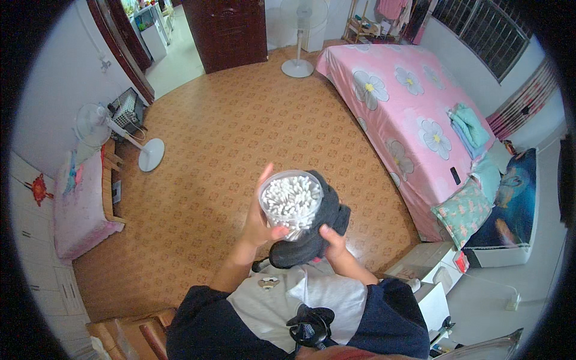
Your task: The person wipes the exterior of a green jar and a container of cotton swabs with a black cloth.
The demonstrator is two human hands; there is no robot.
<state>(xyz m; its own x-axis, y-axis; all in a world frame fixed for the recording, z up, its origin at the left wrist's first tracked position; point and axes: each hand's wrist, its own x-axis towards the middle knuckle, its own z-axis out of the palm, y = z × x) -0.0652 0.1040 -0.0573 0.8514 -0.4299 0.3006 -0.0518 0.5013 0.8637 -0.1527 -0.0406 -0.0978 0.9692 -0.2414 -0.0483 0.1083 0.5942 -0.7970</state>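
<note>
A round clear plastic tub (291,200) packed with white cotton swabs is held up in front of my body. My left hand (260,225) wraps around its left side, with the thumb on the front wall. Against the tub's right side and below it is a folded dark grey cloth (294,254), which looks thick and soft. My right hand (336,246) grips this cloth from the right, thumb uppermost. The fingers of that hand are mostly hidden behind the cloth. The tub's top shows the swab tips uncovered.
A bed (391,117) with a pink floral sheet stands to the right. One pedestal fan (151,154) is at the left, another (297,68) near the door (227,36). White drawers (423,261) stand at the lower right, a wooden chair (135,337) at the lower left.
</note>
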